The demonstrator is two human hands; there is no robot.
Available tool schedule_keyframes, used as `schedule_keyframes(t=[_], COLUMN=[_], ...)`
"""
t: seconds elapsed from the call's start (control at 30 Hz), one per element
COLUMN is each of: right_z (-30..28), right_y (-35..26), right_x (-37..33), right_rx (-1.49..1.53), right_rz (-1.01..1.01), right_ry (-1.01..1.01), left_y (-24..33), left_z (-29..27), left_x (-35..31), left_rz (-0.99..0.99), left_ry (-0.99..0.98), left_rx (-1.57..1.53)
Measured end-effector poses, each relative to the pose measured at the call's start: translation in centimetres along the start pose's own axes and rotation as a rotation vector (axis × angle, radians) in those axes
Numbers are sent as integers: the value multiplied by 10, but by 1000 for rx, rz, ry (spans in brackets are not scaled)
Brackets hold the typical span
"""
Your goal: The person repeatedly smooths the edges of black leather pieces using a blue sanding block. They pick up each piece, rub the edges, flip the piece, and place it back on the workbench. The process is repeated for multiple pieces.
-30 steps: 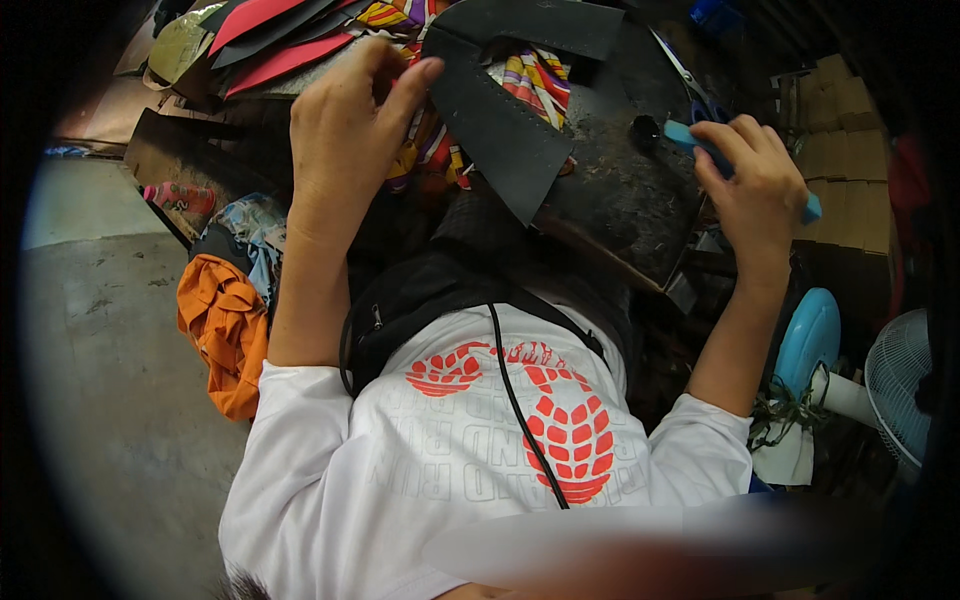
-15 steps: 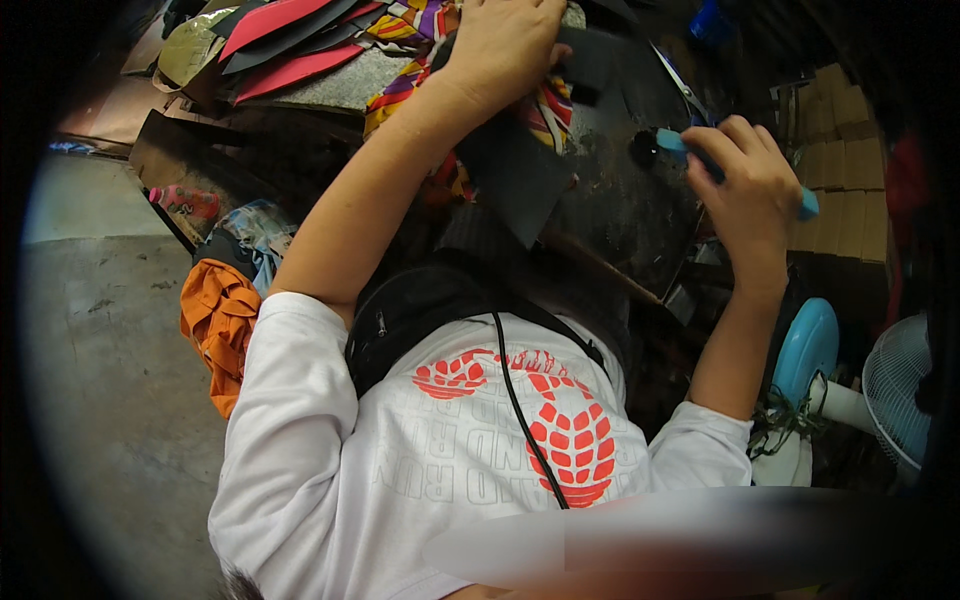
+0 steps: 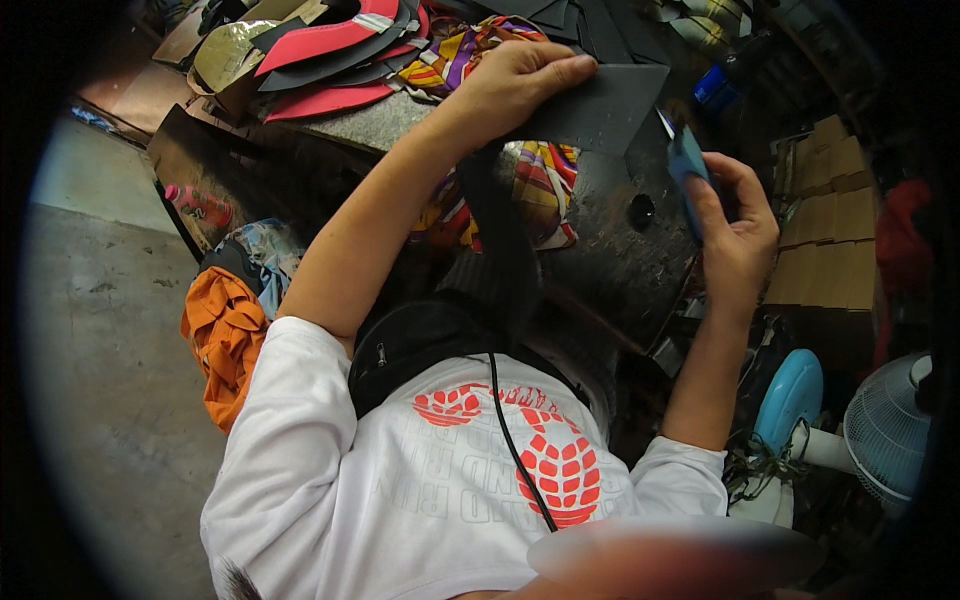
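Observation:
My left hand point(image 3: 520, 85) is closed on the edge of a dark grey flat sheet point(image 3: 600, 112), thumb along its top edge. The sheet is held over the dark worktable point(image 3: 610, 225). To the right, my right hand point(image 3: 738, 215) grips a long light-blue piece point(image 3: 686, 165) between thumb and fingers. Its kind is not clear from this angle. Close behind its upper end shows a shiny blade point(image 3: 667, 125), probably of scissors on the table, mostly hidden. A patterned multicoloured cloth point(image 3: 545, 195) hangs below the sheet.
Red and black curved cut pieces point(image 3: 330, 45) lie stacked at the far left. A small round black thing point(image 3: 642, 210) is on the table. Stacked tan pieces point(image 3: 825, 215) and a white fan point(image 3: 888, 425) stand at the right. Orange cloth point(image 3: 225, 340) is at my left.
The grey sheet has swung up and right in my left hand, from hanging toward my lap. My right hand has turned the blue piece from nearly level to steep. The view has shifted.

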State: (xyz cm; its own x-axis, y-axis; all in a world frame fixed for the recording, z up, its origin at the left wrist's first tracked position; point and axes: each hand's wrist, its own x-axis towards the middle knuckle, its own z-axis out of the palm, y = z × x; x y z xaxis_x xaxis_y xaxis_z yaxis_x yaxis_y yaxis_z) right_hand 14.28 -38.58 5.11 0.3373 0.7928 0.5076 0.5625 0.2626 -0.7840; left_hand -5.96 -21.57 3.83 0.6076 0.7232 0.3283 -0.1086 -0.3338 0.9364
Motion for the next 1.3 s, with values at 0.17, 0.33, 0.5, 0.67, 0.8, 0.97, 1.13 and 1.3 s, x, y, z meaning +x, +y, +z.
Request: schedule_keyframes(t=[0.17, 0.33, 0.5, 0.67, 0.8, 0.97, 1.13, 1.3], right_z=[18, 20, 21, 23, 26, 21, 29, 25], right_y=[-5, -6, -3, -4, -4, -7, -5, 2], right_x=[11, 3, 4, -6, -11, -7, -18, -32], right_rx=[38, 58, 80, -19, -11, 58, -16, -34], right_rz=[12, -17, -33, -113, -309, -46, -203, -278], right_ry=[54, 13, 79, 16, -35, 89, -13, -26], left_y=[4, 4, 2, 1, 2, 0, -7, -10], left_z=[2, 3, 6, 6, 4, 5, 7, -13], left_x=[-3, -5, -5, -5, -4, -4, 3, 8], left_rz=[-32, -17, -10, -18, -44, -17, 7, -112], left_ry=[-129, -126, -122, -135, -112, -115, -48, 59], left_rx=[-38, -33, -44, -30, -44, -32, 27, 92])
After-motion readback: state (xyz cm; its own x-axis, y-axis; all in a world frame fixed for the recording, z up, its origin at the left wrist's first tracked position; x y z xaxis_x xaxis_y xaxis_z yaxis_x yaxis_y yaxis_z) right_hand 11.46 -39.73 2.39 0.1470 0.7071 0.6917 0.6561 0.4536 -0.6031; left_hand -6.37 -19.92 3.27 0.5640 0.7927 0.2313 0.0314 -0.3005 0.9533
